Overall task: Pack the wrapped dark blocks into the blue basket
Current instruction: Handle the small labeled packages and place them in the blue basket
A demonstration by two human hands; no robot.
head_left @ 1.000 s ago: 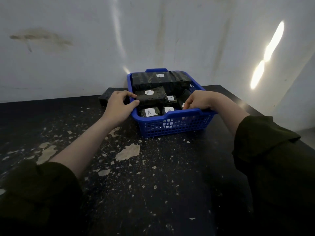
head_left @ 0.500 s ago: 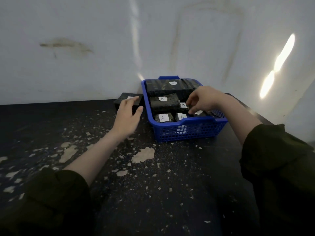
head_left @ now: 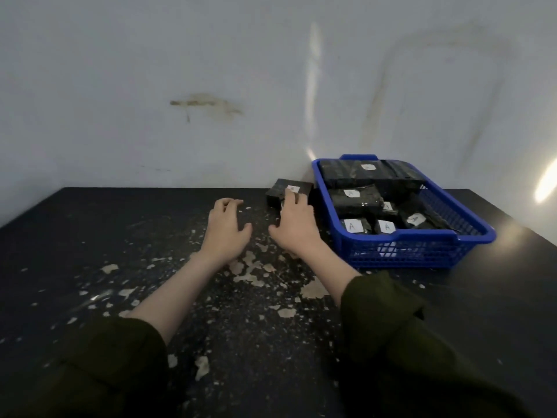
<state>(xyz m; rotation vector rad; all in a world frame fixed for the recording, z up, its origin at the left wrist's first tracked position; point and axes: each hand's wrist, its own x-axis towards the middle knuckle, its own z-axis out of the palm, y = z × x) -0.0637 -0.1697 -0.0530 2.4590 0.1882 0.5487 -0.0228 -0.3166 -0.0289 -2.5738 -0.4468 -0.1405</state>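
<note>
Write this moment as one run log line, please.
left hand: idle, holds nothing | right hand: fingers on loose wrapped block | block: on table, left of blue basket | basket: partly packed

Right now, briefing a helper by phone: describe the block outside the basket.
Find the blue basket at the far right of the table. Left of it, one wrapped dark block lies on the tabletop. Unlike the packed blocks, it is outside the basket, under fingertips of the right hand.
</note>
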